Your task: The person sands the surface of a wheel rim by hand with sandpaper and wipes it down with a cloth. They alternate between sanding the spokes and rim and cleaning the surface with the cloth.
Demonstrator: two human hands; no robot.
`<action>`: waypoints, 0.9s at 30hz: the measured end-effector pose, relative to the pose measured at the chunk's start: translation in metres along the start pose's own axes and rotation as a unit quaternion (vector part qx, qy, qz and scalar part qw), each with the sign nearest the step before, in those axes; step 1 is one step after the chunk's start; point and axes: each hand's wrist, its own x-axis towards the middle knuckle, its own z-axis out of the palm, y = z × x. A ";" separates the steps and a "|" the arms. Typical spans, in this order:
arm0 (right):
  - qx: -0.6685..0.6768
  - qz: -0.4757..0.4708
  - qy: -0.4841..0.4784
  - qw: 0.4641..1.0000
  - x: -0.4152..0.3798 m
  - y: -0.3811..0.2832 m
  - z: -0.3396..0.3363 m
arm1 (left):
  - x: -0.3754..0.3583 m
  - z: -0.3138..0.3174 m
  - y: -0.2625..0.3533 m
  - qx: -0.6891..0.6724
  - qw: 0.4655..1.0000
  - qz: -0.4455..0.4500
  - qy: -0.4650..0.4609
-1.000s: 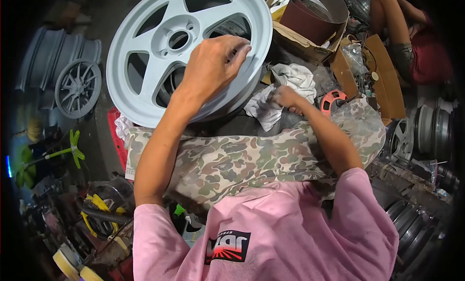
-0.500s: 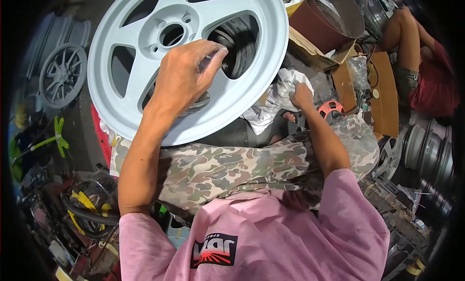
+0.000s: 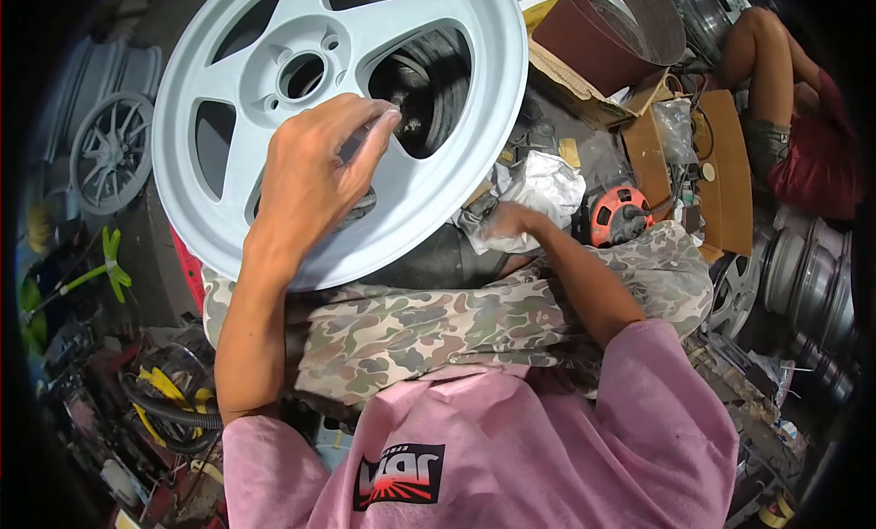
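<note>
Large pale wheel [image 3: 429, 196], tilted, face up, fills the upper middle, its lower rim just beyond the camouflage trousers [image 3: 438, 328]. What bears it, cannot tell.

Co-worker [image 3: 803, 146] at upper right, knee bent, red top, well apart from the wheel. Smaller spoked wheel [image 3: 111, 155] stands at far left.

Brown roll [image 3: 593, 41] sits in an open cardboard box [image 3: 570, 82], right of the big wheel. Left hand [image 3: 306, 173] is over the wheel face, below the centre hole; fingers curled, tips close to the thumb tip, gap inside the curl. Contact, or anything pinched, unclear.

White cloth [image 3: 547, 191] lies crumpled between wheel and orange reel [image 3: 620, 216]. Right hand [image 3: 511, 221] is blurred, at the cloth's near edge beside a darker crumpled patch; how far open and whether gripping, cannot tell.
</note>
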 end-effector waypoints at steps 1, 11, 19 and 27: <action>0.067 0.045 -0.038 0.996 0.003 0.000 -0.015 | 0.000 -0.003 0.002 0.001 1.000 -0.001 0.000; 0.061 0.070 0.532 0.842 0.066 0.122 -0.028 | -0.004 -0.011 0.005 0.017 0.999 0.005 0.033; 0.124 0.121 0.536 0.826 0.059 0.085 -0.016 | 0.000 -0.014 0.015 0.044 0.999 -0.019 0.012; 0.148 0.178 0.586 0.777 0.093 0.044 -0.040 | 0.005 -0.009 0.021 0.078 0.997 -0.023 0.002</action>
